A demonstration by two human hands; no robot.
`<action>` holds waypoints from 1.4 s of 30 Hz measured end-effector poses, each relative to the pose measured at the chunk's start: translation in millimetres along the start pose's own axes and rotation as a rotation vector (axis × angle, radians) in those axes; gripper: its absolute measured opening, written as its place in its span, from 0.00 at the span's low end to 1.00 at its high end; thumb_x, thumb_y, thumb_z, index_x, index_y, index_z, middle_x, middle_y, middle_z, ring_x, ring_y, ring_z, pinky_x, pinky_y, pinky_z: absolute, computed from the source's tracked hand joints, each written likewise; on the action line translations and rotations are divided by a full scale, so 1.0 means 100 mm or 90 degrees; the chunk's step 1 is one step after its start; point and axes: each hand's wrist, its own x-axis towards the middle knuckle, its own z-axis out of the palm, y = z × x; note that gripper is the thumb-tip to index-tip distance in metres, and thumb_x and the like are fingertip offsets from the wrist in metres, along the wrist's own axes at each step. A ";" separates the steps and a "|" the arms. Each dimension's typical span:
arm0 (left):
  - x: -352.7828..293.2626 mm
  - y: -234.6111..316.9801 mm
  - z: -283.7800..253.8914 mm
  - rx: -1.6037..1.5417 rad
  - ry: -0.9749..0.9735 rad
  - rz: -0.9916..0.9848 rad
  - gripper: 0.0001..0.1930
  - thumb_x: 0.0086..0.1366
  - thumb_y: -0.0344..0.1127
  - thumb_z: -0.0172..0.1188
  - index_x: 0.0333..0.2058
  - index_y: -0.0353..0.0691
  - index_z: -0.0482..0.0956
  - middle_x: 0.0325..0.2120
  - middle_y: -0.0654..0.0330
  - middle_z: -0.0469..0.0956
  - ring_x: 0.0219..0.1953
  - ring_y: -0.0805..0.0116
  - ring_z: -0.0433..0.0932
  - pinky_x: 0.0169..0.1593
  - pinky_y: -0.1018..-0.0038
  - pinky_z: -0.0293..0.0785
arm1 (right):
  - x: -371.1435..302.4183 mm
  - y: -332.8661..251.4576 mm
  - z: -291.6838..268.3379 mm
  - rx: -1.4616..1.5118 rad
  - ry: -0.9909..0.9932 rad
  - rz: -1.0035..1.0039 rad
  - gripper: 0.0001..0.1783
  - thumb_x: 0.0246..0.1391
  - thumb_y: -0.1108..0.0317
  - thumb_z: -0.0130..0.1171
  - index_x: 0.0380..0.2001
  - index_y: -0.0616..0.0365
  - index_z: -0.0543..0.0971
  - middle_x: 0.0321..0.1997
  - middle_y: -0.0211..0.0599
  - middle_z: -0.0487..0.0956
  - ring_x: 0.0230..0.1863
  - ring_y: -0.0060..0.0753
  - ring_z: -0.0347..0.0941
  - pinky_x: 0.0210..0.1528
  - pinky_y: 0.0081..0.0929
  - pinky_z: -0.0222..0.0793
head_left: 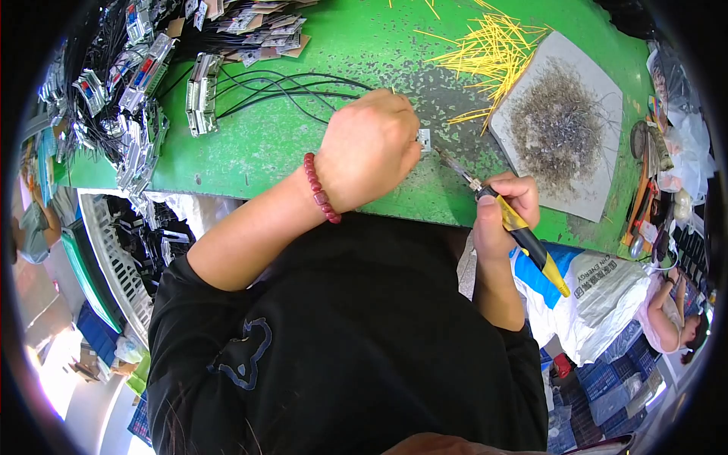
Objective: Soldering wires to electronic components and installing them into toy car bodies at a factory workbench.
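Note:
My left hand (373,144) is closed at the table's middle, with a dark red bead bracelet on the wrist. Thin black cables (280,91) run into it from a silver metal-framed part (202,95) on the left. A small whitish board (425,140) pokes out beside its fingers, most of which are hidden under the hand. My right hand (506,208) grips a black and yellow soldering iron (523,233) like a pen. Its dark tip points up and left, close to the small board; whether they touch I cannot tell.
The green table (258,163) has worn paint. Yellow thin sticks (493,53) lie at the back right, beside a grey board (607,152) heaped with dark scraps. Silver cabled parts (144,76) pile up at left. Tools (644,174) line the right edge. A white basket (114,265) stands lower left.

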 end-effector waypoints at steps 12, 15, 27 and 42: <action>0.00 -0.08 -0.03 -0.060 -0.020 0.020 0.05 0.49 0.28 0.62 0.22 0.36 0.74 0.26 0.56 0.77 0.31 0.54 0.75 0.37 0.64 0.73 | 0.00 0.00 0.00 0.007 0.001 0.007 0.16 0.50 0.66 0.66 0.33 0.59 0.68 0.27 0.32 0.71 0.26 0.17 0.61 0.29 0.17 0.55; 0.01 -0.07 -0.05 -0.049 -0.032 0.010 0.04 0.50 0.27 0.61 0.23 0.36 0.74 0.26 0.55 0.77 0.31 0.52 0.75 0.37 0.63 0.73 | 0.00 -0.01 -0.01 0.005 0.004 0.009 0.16 0.50 0.66 0.66 0.33 0.59 0.68 0.28 0.32 0.71 0.26 0.17 0.61 0.29 0.17 0.55; 0.06 -0.03 -0.07 -0.022 -0.055 -0.016 0.05 0.51 0.27 0.60 0.21 0.36 0.73 0.24 0.55 0.74 0.31 0.53 0.74 0.36 0.62 0.72 | 0.10 -0.02 -0.07 -0.013 -0.064 0.053 0.14 0.48 0.69 0.66 0.33 0.60 0.70 0.33 0.35 0.73 0.31 0.19 0.64 0.33 0.18 0.59; 0.05 -0.05 -0.03 -0.026 -0.035 -0.006 0.04 0.50 0.27 0.60 0.21 0.36 0.73 0.23 0.55 0.74 0.31 0.53 0.74 0.35 0.63 0.72 | 0.09 0.01 -0.06 0.010 -0.039 0.002 0.15 0.49 0.70 0.66 0.33 0.59 0.69 0.30 0.37 0.73 0.29 0.20 0.64 0.32 0.18 0.59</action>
